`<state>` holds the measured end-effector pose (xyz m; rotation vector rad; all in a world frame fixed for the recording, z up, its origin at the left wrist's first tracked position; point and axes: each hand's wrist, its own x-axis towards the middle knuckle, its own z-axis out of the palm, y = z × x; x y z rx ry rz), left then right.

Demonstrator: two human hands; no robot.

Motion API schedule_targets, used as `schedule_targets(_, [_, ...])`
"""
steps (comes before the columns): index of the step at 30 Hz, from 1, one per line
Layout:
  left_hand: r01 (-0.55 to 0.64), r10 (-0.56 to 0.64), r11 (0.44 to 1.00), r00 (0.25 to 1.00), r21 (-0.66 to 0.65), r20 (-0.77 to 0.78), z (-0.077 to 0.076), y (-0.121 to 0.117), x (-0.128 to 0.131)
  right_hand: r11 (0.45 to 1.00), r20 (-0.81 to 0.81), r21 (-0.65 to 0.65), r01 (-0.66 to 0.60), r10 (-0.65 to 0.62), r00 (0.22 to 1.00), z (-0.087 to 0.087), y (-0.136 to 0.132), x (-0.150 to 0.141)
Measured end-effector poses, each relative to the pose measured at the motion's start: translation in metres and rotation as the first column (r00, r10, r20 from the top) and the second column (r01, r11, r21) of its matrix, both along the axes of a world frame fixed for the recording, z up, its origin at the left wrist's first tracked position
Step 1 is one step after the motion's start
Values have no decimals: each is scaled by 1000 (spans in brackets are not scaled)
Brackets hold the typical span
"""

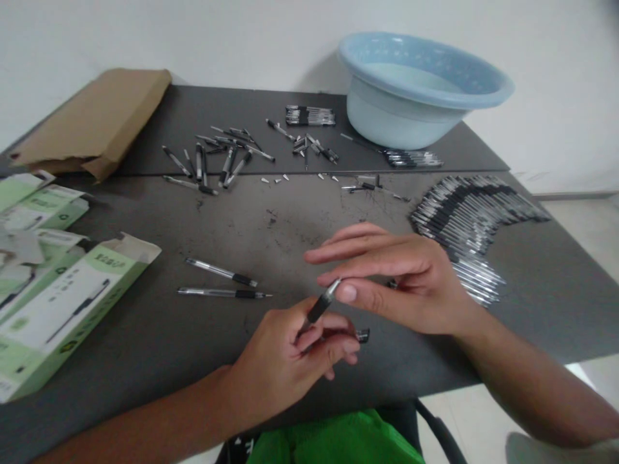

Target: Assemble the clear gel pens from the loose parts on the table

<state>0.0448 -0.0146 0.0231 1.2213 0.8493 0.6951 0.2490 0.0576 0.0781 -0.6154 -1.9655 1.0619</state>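
Note:
My left hand [300, 351] is closed around a pen with a black grip [319, 307], its silver cone tip slanting up to the right. At that tip, the thumb and index finger of my right hand [411, 277] pinch together, while its other fingers stretch out to the left. A clear and black piece [362, 335] sticks out past the fingertips of my left hand; I cannot tell whether it is a cap or a pen end. A small dark end [393, 283] shows by my right palm, mostly hidden. Left of my hands lie two clear pens [217, 293] with black grips.
A dense fan of pens [459, 212] covers the table's right side. Loose pen parts [227, 158] and small cone tips [285, 177] lie farther back. A blue basin [396, 116] stands at the back right, a brown paper package [97, 116] back left, green-white pen boxes [72, 309] at left.

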Motion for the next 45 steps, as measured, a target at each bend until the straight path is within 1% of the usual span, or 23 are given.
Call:
schedule_targets(4, [-14,14,999,1000,-44,19,5,2,2,993,-34,-71,90,-93,995,-5,-3,-4])
schedule_targets(7, [-8,10,998,1000,-62,21,7,3,2,993,-3,-114,26,-27,1000,-6,-5,-7])
schedule_targets(9, [-18,20,998,999,-53,44,6,3,2,991,-28,-132,-30,26,999,-8,-7,-10])
schedule_targets(10, [-22,24,999,999,-48,47,5,3,2,991,-57,-132,-30,23,998,-9,-7,-11])
schedule_targets(13, [-10,12,998,999,-62,38,5,1,3,986,-98,-156,65,-81,992,-12,-8,-13])
schedule_targets(14, [-5,8,997,999,-75,38,6,1,3,983,-98,-166,74,-91,991,-12,-8,-13])
schedule_targets(15, [-6,9,996,999,-85,42,7,1,3,981,-93,-183,56,-73,993,-12,-8,-13])
schedule_targets(18, [-25,30,997,997,-77,65,9,2,3,972,-98,-229,-63,41,994,-9,-10,-14])
schedule_targets(19, [-25,30,997,997,-69,69,9,3,3,969,-109,-237,-75,50,993,-9,-11,-16])
schedule_targets(20, [-23,28,998,997,-63,71,8,3,3,967,-123,-246,-59,29,992,-11,-12,-18])
schedule_targets(22, [-16,21,998,998,-64,67,7,3,3,967,-161,-256,17,-60,985,-17,-15,-21])
schedule_targets(24, [-15,20,996,998,-87,63,6,3,3,952,-195,-290,98,-159,968,-24,-17,-23])
schedule_targets(25, [-16,22,995,998,-102,60,7,3,4,941,-212,-319,110,-184,960,-26,-18,-23])
schedule_targets(26, [-15,22,994,998,-112,63,8,3,4,929,-218,-359,95,-182,959,-26,-18,-23])
schedule_targets(28, [-24,33,993,996,-114,80,10,4,4,910,-203,-415,3,-95,975,-23,-18,-22])
schedule_targets(30, [-22,32,995,995,-97,98,11,5,4,914,-178,-397,-88,18,984,-16,-18,-23])
schedule_targets(32, [-18,29,996,993,-85,118,9,5,4,932,-173,-348,-97,38,984,-12,-18,-24])
schedule_targets(35, [-31,44,996,987,-87,155,1,3,4,934,-190,-357,5,-78,979,-16,-19,-27])
schedule_targets(37, [-36,51,995,986,-95,159,-3,1,4,915,-189,-398,71,-157,969,-21,-19,-29])
schedule_targets(39, [-25,41,994,989,-110,143,-2,1,3,895,-199,-438,84,-188,962,-25,-20,-29])
schedule_targets(41, [-12,29,992,991,-129,133,2,2,3,894,-211,-447,31,-139,968,-24,-18,-30])
schedule_targets(44, [7,11,991,991,-133,130,9,5,2,917,-237,-387,-95,0,972,-18,-15,-30])
schedule_targets(45, [8,9,991,992,-132,129,10,5,2,922,-243,-369,-114,23,970,-16,-14,-30])
